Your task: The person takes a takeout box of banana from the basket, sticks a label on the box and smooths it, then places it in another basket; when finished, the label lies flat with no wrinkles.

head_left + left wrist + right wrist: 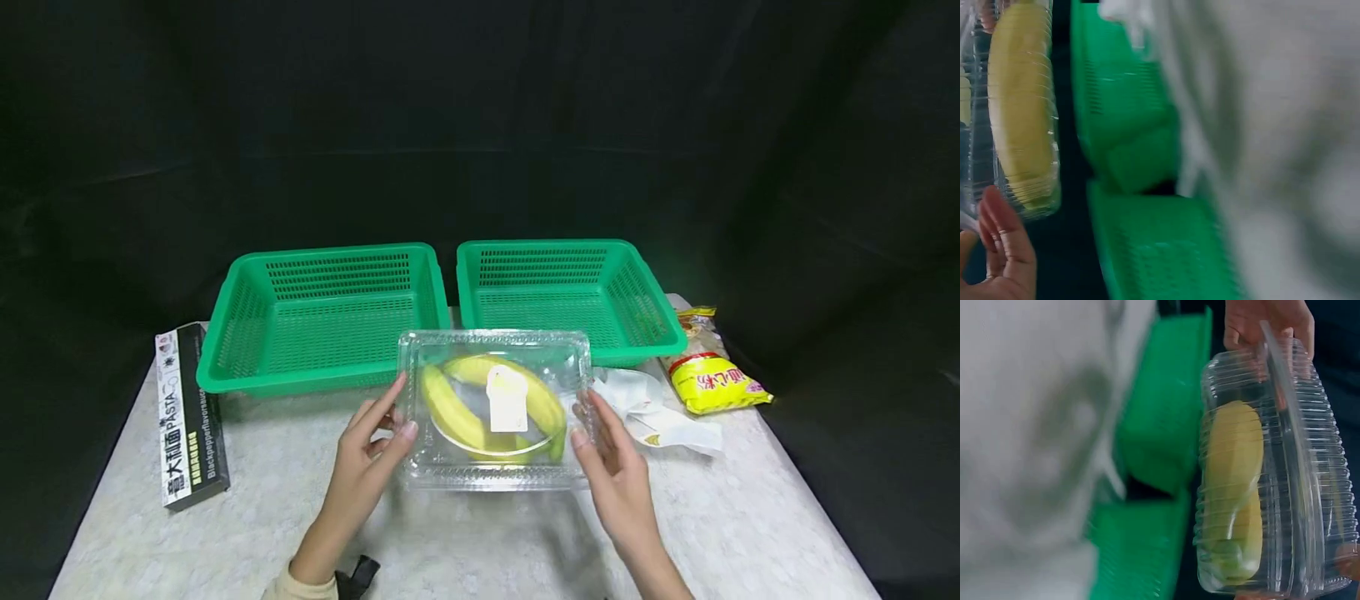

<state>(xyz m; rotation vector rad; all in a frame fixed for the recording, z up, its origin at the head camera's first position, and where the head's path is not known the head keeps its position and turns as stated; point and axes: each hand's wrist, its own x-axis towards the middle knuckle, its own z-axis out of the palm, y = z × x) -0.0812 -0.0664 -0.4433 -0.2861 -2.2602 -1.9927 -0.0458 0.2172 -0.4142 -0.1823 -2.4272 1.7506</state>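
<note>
A clear plastic clamshell box (495,481) with yellow bananas (456,417) inside is held up above the table between both hands. It is closed, and a white label (508,408) sits on its lid. My left hand (369,467) grips the box's left edge between thumb and fingers. At the opposite edge, my right hand (617,479) pinches it the same way. The left wrist view shows the left hand (1007,256) at one end of the box beside a banana (1022,106). Ribbed sides of the box (1329,444) fill much of the right wrist view.
Two green plastic baskets (322,385) (647,354) stand side by side behind the box. A black and white pasta box (187,417) lies at the left. On the right are a yellow pasta bag (712,385) and a crumpled white plastic wrapper (675,427).
</note>
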